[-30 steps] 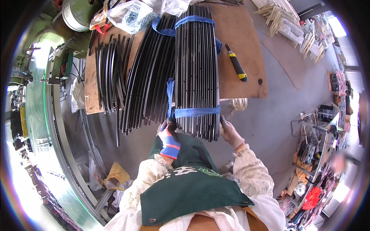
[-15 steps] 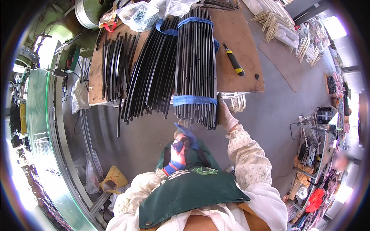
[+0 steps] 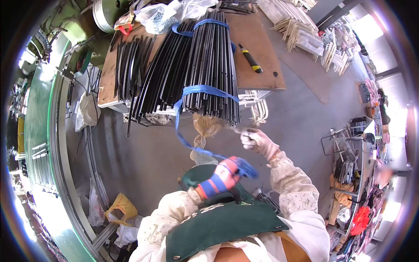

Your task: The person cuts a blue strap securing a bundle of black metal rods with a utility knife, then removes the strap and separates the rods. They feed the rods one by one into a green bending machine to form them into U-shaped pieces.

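in the head view we see the left hand (image 3: 224,174), gloved, below the near edge of the tabletop (image 3: 267,72). its fingers are closed around the blue strap (image 3: 178,122), and a bunched part of it sticks out on the right side of the fist. from there the strap goes up to the bundle (image 3: 210,65), which it encircles close to the near end.

this bundle of black rods lies at the middle of the tabletop, and its ends pass over the near edge. the right hand (image 3: 258,142) is just beside these ends, fingers bent inward; we cannot tell if it pinches something.

toward the right edge we find the knife (image 3: 250,59). left of the bundle lies a looser heap (image 3: 166,72), then, near the left edge, a smaller pile (image 3: 126,65).
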Tool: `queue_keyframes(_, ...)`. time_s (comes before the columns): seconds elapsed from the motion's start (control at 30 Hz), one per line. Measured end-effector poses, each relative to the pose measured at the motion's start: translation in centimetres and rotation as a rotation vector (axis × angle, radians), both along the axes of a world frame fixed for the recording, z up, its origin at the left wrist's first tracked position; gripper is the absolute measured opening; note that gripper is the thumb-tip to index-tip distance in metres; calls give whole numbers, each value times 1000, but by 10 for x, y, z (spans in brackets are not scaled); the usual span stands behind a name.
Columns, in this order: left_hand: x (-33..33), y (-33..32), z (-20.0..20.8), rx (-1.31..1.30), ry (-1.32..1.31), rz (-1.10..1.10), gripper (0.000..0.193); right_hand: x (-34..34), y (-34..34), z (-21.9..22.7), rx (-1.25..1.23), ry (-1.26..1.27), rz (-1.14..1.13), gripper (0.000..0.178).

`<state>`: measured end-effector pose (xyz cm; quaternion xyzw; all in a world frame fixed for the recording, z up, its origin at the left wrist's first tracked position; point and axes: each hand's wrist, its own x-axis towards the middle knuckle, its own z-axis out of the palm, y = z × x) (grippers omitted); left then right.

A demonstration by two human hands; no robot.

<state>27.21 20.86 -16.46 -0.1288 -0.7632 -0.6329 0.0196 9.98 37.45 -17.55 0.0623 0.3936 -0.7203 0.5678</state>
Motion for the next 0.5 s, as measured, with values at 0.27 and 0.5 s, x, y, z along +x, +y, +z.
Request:
queue_keyframes(0.27,16,-35,2,233,-236,194,22,-39,-23,-19,626,1501,-305,29)
queue_keyframes(0.5,70,-75,2,-279,-90,345,15,-53,-81,5,535,2135,-66,9)
